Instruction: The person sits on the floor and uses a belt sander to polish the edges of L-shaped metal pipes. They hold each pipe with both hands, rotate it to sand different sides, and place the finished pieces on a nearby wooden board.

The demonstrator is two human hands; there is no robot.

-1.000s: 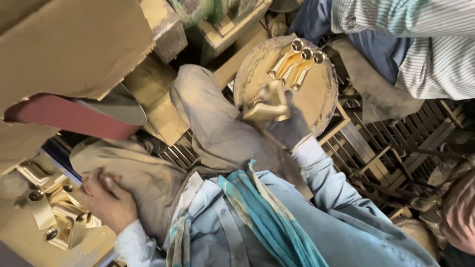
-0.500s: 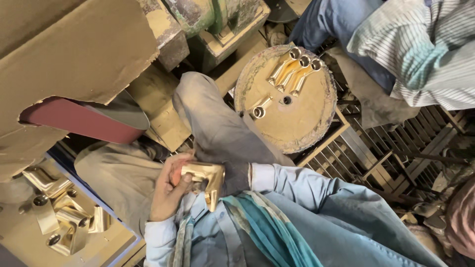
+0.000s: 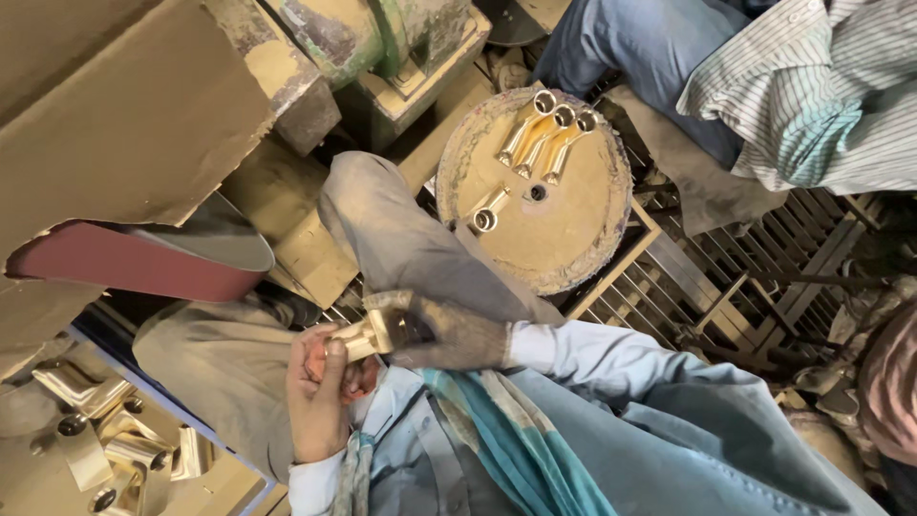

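A: Your left hand [image 3: 320,392] was bare, fingers curled around the brass fitting [image 3: 361,339] and pinching its near end. Where was your right?

B: Your right hand [image 3: 444,333], in a dirty glove, was closed on the fitting's other end, at three o'clock from the left. The fitting sat between both hands, over your lap.

A: And around you?

B: At eight o'clock, a box [image 3: 57,478] held more polished fittings [image 3: 115,444]. At ten o'clock lay the red sanding belt [image 3: 115,268]. Farther off, at one o'clock, a round disc [image 3: 583,239] carried five fittings [image 3: 540,139], three side by side at its far edge. Beyond it, at two o'clock, sat another person in a striped shirt [image 3: 821,96].
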